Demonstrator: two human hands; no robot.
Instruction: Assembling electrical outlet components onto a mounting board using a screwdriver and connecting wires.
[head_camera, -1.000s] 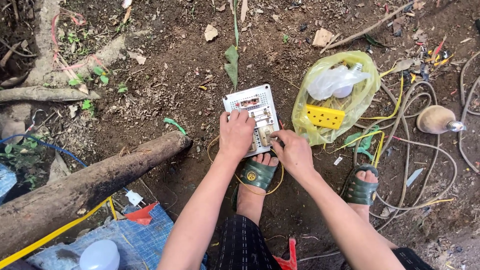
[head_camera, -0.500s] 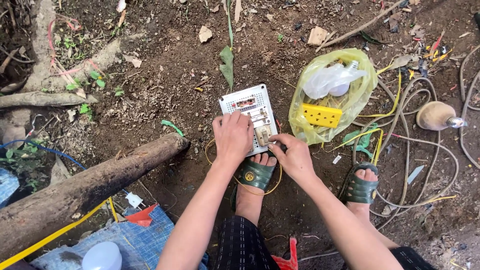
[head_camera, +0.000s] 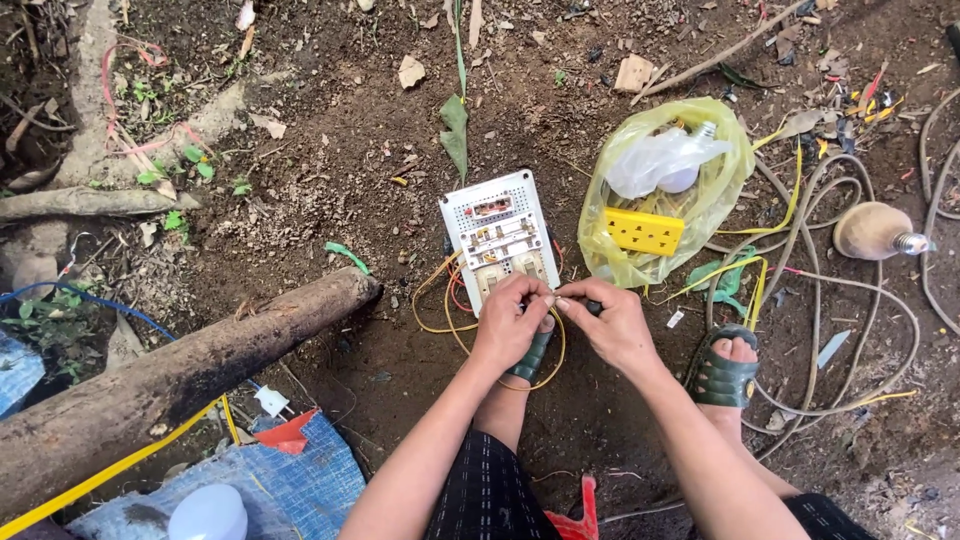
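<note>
A white electrical switch board (head_camera: 498, 233) lies face-down on the dirt, its back with terminals and yellow and red wires (head_camera: 437, 305) showing. My left hand (head_camera: 512, 318) rests at the board's near edge, fingers pinched on something small at the board's near edge. My right hand (head_camera: 608, 322) meets it from the right, gripping a thin dark tool whose tip points at the left fingers. Both hands hover above my left foot in a green sandal (head_camera: 530, 357).
A yellow plastic bag (head_camera: 668, 190) with a bulb and a yellow socket strip lies right of the board. Grey cables (head_camera: 872, 300) and a bulb holder (head_camera: 878, 231) sit at the right. A log (head_camera: 190, 365) lies left, blue sheet (head_camera: 280, 490) below it. My right sandalled foot (head_camera: 728, 368) is nearby.
Both hands have drawn together at the board's near edge; the left hand came off the board's face and now pinches at its edge. The view shifted slightly.
</note>
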